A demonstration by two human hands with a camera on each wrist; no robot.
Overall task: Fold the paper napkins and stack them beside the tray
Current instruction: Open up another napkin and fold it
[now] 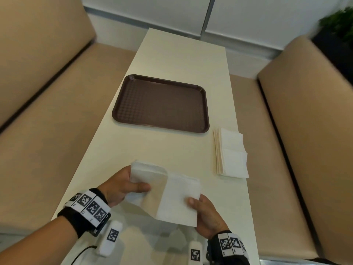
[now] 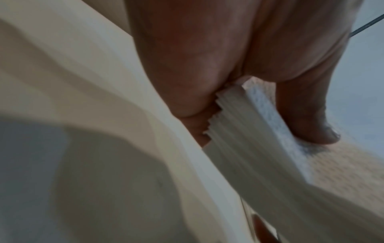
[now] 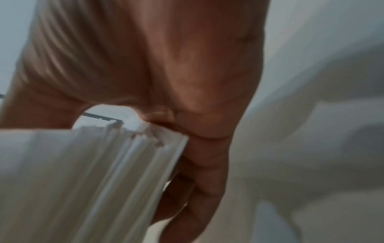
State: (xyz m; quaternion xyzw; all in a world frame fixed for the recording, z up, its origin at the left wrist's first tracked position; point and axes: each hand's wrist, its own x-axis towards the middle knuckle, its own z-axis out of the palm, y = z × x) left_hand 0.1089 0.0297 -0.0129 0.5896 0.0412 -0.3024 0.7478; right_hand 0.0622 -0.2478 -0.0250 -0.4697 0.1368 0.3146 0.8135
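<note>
Napkins (image 1: 177,199) – soft matt embossed paper; tray (image 1: 161,104) – dark textured plastic w/ slight sheen; table (image 1: 181,60) – smooth matt laminate

Table (image 1: 172,60): long, cream-white top, running from the near edge toward 12 o'clock. Tray (image 1: 205,96): dark brown, rectangular, textured floor, lying flat at centre. Stack of folded napkins (image 1: 232,155): white, at 4 o'clock from the tray, just beside its corner and apart from it, near the table's 3 o'clock edge.
</note>
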